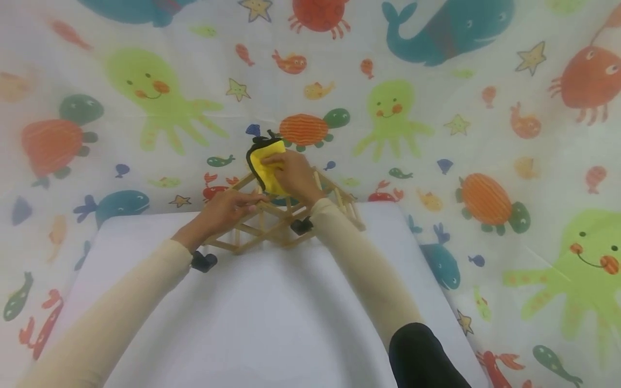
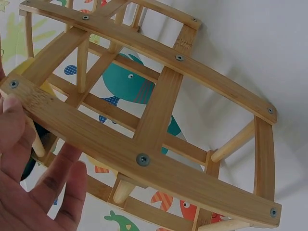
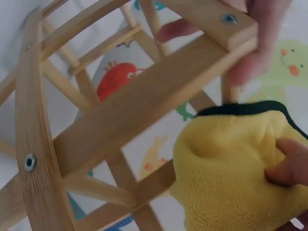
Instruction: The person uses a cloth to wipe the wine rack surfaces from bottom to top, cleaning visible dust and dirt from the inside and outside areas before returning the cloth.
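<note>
A light wooden rack [image 1: 249, 230] of flat slats and round rods stands at the table's far edge. My left hand [image 1: 218, 215] holds one upper corner of it, thumb over the slat end and other fingers beneath, as the left wrist view shows on the slat [image 2: 192, 179]. A yellow fleecy cloth [image 3: 216, 173] with black edging is pinched by my right hand [image 1: 297, 175], just behind that same corner. In the right wrist view the cloth hangs beside the slat; whether it touches the wood is hard to tell. Most of the right hand lies outside that view.
The rack stands on a white table [image 1: 233, 323]. Behind and around it hangs a curtain [image 1: 339, 64] printed with sea animals. Small black devices [image 1: 204, 262] sit at both wrists, and a black band [image 1: 422, 350] wraps the right sleeve.
</note>
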Demonstrator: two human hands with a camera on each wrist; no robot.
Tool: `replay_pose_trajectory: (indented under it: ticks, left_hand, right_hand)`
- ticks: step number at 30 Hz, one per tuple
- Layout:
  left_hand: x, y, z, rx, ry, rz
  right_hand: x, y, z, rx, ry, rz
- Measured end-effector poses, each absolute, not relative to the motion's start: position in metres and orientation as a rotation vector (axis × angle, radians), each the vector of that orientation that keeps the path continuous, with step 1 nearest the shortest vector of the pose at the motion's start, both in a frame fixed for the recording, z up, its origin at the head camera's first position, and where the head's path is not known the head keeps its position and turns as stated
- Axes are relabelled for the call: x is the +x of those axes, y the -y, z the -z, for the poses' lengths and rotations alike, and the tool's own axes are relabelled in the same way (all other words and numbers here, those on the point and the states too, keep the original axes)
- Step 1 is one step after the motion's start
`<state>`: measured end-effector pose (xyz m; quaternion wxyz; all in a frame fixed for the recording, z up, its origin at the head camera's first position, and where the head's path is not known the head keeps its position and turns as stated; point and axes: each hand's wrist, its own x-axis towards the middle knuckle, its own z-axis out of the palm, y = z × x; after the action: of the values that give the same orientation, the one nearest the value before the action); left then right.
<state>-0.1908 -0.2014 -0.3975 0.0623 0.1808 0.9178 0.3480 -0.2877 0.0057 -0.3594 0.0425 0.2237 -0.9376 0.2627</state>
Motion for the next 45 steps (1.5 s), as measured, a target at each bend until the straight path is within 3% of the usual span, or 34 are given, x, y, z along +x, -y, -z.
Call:
replay_pose_trajectory:
  ticks: [11, 16, 26, 38, 45]
  left_hand:
    - [-0.198, 0.201, 0.402, 0.602, -2.758, -1.074]
    - [-0.198, 0.204, 0.397, 0.619, -2.769, -1.068]
    - [-0.202, 0.21, 0.399, 0.619, -2.775, -1.059]
    - [-0.205, 0.217, 0.398, 0.607, -2.779, -1.064]
    - [-0.21, 0.216, 0.401, 0.629, -2.767, -1.085]
  right_hand:
    - [-0.3, -0.03, 0.377, 0.498, 3.108, -0.673]
    - [-0.304, -0.043, 0.374, 0.65, 3.133, -0.821]
    - [-0.319, -0.054, 0.379, 1.027, 3.223, -0.684]
    - [-0.312, -0.048, 0.379, 1.106, 3.141, -0.47]
    - [-0.324, -0.048, 0.379, 1.104, 3.156, -0.625]
